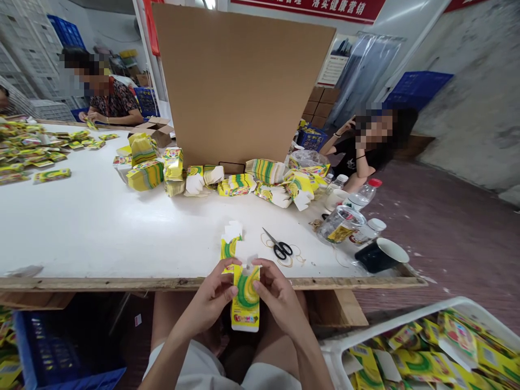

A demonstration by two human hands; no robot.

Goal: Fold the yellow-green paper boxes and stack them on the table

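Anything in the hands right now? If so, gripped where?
Yes, a yellow-and-green carton. The left hand holds its upper left side, the right hand its upper right side.

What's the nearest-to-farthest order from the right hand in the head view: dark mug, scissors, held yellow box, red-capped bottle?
1. Yellow box: touching the right hand, on its left side.
2. Scissors: just ahead, on the table.
3. Dark mug: off to the right, by the table's corner.
4. Red-capped bottle: ahead and right, beyond the mug.
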